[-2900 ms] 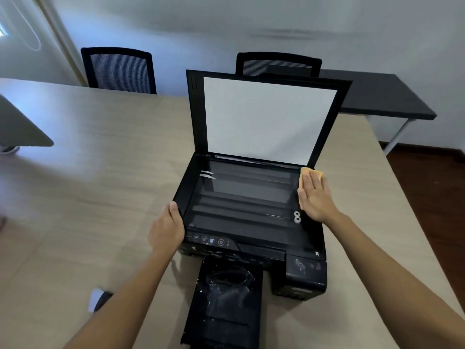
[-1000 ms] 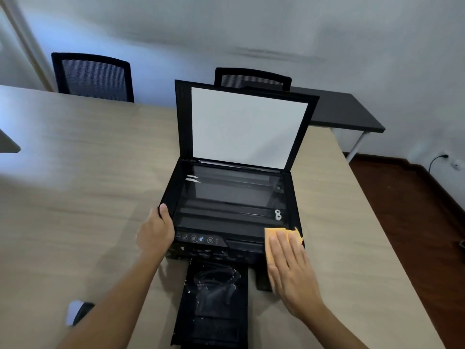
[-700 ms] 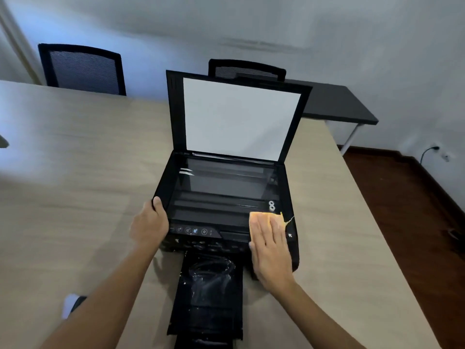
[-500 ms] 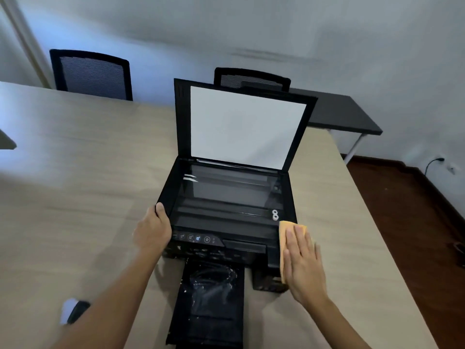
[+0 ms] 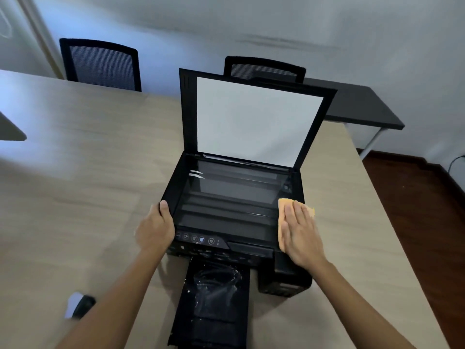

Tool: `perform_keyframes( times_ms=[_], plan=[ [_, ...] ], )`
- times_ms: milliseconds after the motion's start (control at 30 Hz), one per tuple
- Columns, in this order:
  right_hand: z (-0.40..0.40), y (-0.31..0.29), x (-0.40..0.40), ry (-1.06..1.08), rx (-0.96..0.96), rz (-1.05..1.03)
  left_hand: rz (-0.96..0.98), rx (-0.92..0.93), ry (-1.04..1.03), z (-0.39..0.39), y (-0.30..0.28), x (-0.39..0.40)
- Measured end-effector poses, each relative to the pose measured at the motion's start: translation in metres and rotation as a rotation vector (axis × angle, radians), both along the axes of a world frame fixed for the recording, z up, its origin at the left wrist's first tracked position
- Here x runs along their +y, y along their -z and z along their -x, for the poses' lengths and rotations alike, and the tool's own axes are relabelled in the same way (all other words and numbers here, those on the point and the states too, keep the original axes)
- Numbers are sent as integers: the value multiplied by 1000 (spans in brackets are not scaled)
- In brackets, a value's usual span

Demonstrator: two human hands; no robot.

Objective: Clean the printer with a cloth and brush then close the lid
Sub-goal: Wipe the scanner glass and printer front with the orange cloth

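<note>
A black printer (image 5: 226, 202) stands on the pale wooden table (image 5: 75, 172), its scanner lid (image 5: 251, 119) raised upright with the white underside facing me. My left hand (image 5: 156, 227) grips the printer's front left corner. My right hand (image 5: 299, 230) lies flat, fingers together, pressing an orange cloth (image 5: 284, 205) onto the right edge of the scanner bed. The paper tray (image 5: 214, 303) is pulled out at the front, with white specks on it. A small black and white object (image 5: 78, 304), perhaps the brush, lies on the table at lower left.
Two black mesh chairs (image 5: 100, 64) (image 5: 264, 69) stand behind the table. A dark side table (image 5: 357, 107) stands at the back right. The table's right edge drops to a dark wooden floor (image 5: 422, 222). A grey object (image 5: 10, 129) juts in at far left.
My right hand has slid the cloth from the printer's front right corner back up along the right edge of the scanner bed. My left hand has kept its hold.
</note>
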State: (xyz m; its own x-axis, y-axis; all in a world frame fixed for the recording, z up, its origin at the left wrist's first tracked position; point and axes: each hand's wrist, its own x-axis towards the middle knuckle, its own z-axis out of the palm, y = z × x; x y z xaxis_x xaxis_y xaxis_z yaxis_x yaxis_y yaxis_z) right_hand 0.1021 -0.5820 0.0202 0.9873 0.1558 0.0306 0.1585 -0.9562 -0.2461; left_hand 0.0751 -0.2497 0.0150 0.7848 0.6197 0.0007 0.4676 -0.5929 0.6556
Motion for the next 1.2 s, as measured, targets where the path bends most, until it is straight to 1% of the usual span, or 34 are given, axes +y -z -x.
perform_keyframes(
  times_ms=[133,233,300,400,467,567,633,700,800,867,933,1067,1200],
  plan=[
    [-95,0,-7,15,46,50,-28,16,-5,-1,0,0],
    [-115,-2,-8,-23,50,59,-30,36,-7,-1,1,-1],
    [-97,-1,-12,-89,54,28,-32,38,-20,-1,1,0],
    [-35,5,-26,-226,65,-61,-41,20,-29,-1,1,-1],
    [15,8,-33,-320,-7,-103,-42,14,-31,0,1,-2],
    [69,9,-31,-404,-110,-79,-48,9,-26,-1,1,-2],
    [78,9,-27,-464,-147,-73,-47,9,-28,0,1,-2],
    [72,9,-14,-591,-160,-60,-48,15,-27,1,0,-2],
    [58,10,33,-759,-152,6,-50,35,-22,2,-3,-3],
    [54,5,61,-774,-175,47,-41,50,-12,3,-5,-4],
    [56,1,61,-763,-186,89,-30,57,-4,5,-5,-4],
    [64,4,28,-660,-163,75,-30,64,8,3,-5,-2],
    [63,-10,65,-637,-156,34,-30,66,28,2,-7,0]
  ],
)
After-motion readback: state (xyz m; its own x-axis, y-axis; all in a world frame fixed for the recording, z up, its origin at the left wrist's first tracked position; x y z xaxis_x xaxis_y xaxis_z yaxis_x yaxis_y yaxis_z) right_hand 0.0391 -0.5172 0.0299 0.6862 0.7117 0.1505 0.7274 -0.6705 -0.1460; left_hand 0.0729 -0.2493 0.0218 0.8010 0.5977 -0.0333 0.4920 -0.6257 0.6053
